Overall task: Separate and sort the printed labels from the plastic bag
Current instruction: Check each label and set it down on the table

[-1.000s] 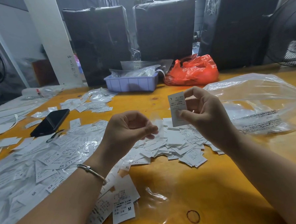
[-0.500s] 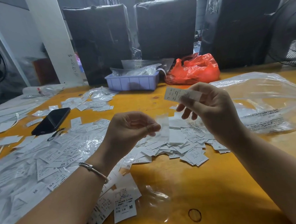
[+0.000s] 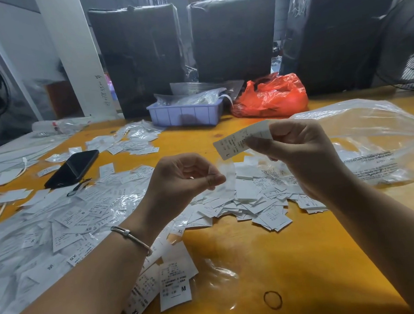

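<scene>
two hands (image 3: 183, 179), one phone (image 3: 73, 167), perhaps hundreds of labels (image 3: 263, 202)

**Label and sleeve held apart over the yellow table**

Above the label pile (image 3: 251, 200), the right hand (image 3: 304, 156) pinched a printed label (image 3: 238, 140) marked L, tilted flat. Left of the pile, the left hand (image 3: 183, 179) pinched a small clear sleeve (image 3: 227, 177). Right of the pile lay a large clear plastic bag (image 3: 368, 136); left of it, a black phone (image 3: 73, 167)
</scene>
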Tool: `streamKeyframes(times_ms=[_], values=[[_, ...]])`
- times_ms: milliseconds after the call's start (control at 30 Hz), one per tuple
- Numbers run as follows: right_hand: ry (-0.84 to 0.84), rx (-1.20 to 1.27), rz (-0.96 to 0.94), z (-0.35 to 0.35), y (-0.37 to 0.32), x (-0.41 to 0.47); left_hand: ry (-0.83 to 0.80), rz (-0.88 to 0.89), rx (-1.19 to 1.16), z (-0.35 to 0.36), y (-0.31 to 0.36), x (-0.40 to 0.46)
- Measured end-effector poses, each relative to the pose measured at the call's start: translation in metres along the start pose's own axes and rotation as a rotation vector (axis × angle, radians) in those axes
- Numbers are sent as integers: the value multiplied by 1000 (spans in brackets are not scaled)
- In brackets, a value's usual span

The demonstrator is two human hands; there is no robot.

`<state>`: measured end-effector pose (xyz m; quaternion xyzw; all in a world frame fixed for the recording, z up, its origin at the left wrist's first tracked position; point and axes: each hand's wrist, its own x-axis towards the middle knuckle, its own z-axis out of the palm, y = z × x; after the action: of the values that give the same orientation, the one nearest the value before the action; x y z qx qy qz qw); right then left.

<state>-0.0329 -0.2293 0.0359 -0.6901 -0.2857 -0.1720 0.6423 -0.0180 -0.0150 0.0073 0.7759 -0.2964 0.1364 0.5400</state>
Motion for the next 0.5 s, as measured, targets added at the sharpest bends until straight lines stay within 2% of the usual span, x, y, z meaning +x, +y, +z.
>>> streamKeyframes(times_ms=[167, 267, 400, 500], values=[[111, -314, -48, 0, 7, -1, 2, -11, -38, 1, 0, 0], [165, -384, -59, -2, 11, -1, -5, -4, -8, 1, 0, 0], [92, -515, -43, -1, 12, -1, -2, 0, 18, 1, 1, 0], [-128, -392, 38, 5, 11, -2, -3, 3, 26, 2, 3, -1]])
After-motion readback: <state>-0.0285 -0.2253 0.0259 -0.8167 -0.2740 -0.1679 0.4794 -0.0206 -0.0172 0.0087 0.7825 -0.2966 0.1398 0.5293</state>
